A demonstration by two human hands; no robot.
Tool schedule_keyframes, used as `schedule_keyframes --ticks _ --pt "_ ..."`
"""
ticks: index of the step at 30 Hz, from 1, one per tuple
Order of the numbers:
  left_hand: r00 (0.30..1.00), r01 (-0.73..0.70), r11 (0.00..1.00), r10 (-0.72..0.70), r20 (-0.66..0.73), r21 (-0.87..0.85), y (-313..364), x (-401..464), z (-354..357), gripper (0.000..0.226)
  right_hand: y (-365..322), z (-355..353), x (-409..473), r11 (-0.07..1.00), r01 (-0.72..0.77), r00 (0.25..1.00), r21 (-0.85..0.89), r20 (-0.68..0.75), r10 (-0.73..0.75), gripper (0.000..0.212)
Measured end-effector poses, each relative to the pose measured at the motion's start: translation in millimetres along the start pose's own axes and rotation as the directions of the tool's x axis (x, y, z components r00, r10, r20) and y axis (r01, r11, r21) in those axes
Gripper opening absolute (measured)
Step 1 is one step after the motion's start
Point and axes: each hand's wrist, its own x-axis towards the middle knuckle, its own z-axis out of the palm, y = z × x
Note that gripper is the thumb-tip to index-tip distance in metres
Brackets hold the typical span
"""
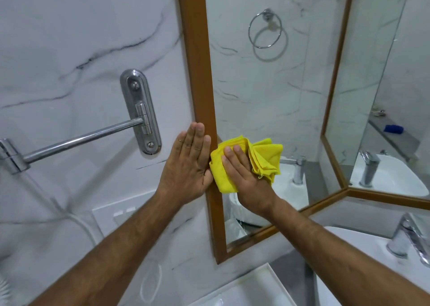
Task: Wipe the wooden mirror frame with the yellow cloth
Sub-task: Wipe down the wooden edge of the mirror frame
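Observation:
The wooden mirror frame (200, 56) runs as a brown strip down the middle of the head view, then along the mirror's lower edge. My left hand (186, 166) lies flat with fingers together against the marble wall, its fingertips touching the frame's left side. My right hand (244, 177) presses the bunched yellow cloth (265, 159) against the frame's inner edge and the glass, just right of the left hand. Part of the cloth is hidden under my right palm.
A chrome swing towel bar (81, 138) on an oval plate (140, 110) juts out from the wall at left. A white basin (363, 254) with a chrome tap (404, 238) sits at lower right. A towel ring (265, 27) shows in the mirror.

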Motion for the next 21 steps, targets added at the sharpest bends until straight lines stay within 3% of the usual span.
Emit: schedule_keyframes --ticks 4,9,12,15,19,21 --pt "0.999 -0.020 1.000 0.021 0.024 -0.006 7 -15 5 0.088 -3 -11 0 1.000 -0.009 0.999 0.015 0.048 0.008 0.063" --pt "0.999 0.008 1.000 -0.007 0.041 -0.025 15 -28 16 0.093 4 -6 25 0.997 -0.060 0.998 0.051 0.008 0.060 0.075" --pt "0.998 0.042 0.997 -0.038 0.058 -0.067 32 -46 27 0.093 6 12 0 1.000 -0.011 1.000 0.023 -0.005 0.011 0.076" --pt "0.996 0.063 0.993 -0.056 0.064 -0.104 48 -66 39 0.090 -2 39 -51 0.999 0.036 0.999 -0.021 0.006 -0.036 0.063" --pt "0.990 0.102 0.988 -0.089 0.112 -0.117 61 -81 47 0.100 -21 66 -123 0.999 0.024 0.988 -0.035 0.154 -0.019 0.048" --pt "0.985 0.120 0.985 -0.102 0.139 -0.125 67 -88 48 0.104 -28 75 -145 1.000 -0.028 0.966 0.006 0.256 0.025 0.054"
